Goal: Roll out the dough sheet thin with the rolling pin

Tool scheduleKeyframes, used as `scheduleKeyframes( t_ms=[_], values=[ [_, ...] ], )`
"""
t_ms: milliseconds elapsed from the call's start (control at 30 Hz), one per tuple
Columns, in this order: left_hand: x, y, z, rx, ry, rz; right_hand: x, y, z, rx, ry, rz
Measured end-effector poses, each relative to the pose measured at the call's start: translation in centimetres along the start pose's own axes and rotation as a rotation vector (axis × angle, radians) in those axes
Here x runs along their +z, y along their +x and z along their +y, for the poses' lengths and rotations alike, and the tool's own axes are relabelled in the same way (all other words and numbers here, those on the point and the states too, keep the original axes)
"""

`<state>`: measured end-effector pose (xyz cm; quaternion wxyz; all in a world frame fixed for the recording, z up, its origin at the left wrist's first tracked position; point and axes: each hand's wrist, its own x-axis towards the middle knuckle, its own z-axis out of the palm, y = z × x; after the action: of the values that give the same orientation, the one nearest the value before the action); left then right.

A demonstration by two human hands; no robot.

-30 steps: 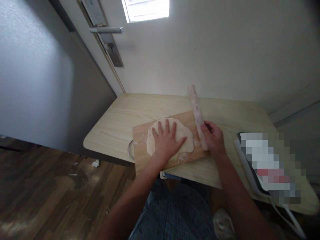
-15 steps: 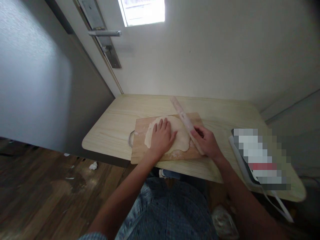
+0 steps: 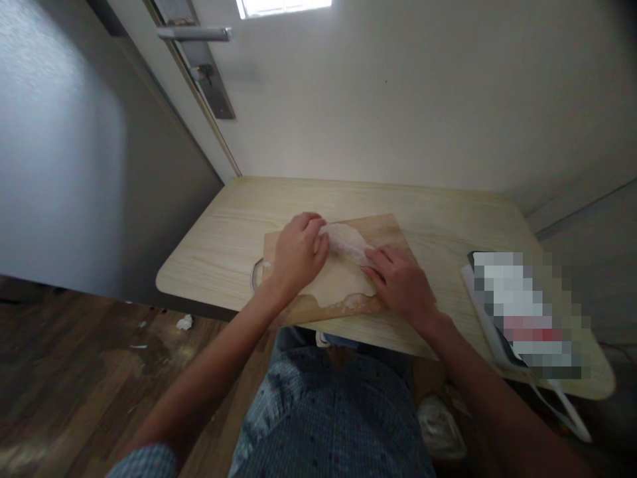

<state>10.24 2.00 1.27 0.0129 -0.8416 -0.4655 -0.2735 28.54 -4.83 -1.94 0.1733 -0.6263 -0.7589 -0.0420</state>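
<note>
A flat sheet of pale dough [image 3: 343,284] lies on a wooden cutting board [image 3: 391,229] on a light wooden table [image 3: 448,212]. A floured rolling pin [image 3: 346,243] lies across the far part of the dough, slanting from upper left to lower right. My left hand [image 3: 297,257] is curled over its left end. My right hand [image 3: 402,282] covers its right end, fingers pointing left along it. Both ends of the pin are hidden under my hands.
A flat white and dark object [image 3: 527,312], blurred out, lies on the table's right end with a white strap hanging off the edge. A door with a metal handle [image 3: 199,33] stands at the back left. Paper scraps [image 3: 186,323] lie on the wooden floor.
My right hand swung the rolling pin from the board's right edge onto the dough. My left hand lifted off the dough and took the pin's left end.
</note>
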Motion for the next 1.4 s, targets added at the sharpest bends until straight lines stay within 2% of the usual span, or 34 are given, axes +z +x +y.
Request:
scheduleKeyframes(
  t_ms=[133,200,300,500,767,967,1400],
  values=[
    [1.5,3.0,-0.4,0.038,0.140,-0.309,0.3,-0.2,-0.3,-0.023,-0.087,0.018],
    [2.9,3.4,-0.4,0.043,0.194,-0.374,0.4,-0.2,-0.5,-0.021,-0.129,-0.004],
    [4.2,3.4,-0.4,0.013,0.223,-0.332,0.3,0.1,-0.7,0.010,-0.157,-0.052],
    [4.7,4.1,-0.3,-0.003,0.208,-0.339,0.5,0.6,-0.2,0.038,-0.160,-0.070],
    [6.1,7.1,0.0,-0.018,0.170,-0.405,1.0,1.8,1.8,0.039,-0.068,-0.079],
    [6.9,8.9,0.3,-0.016,0.103,-0.406,1.1,2.4,2.5,0.073,0.036,-0.059],
    [9.7,12.9,1.0,-0.118,0.041,-0.423,1.3,3.7,3.8,0.092,0.208,-0.032]
  ],
)
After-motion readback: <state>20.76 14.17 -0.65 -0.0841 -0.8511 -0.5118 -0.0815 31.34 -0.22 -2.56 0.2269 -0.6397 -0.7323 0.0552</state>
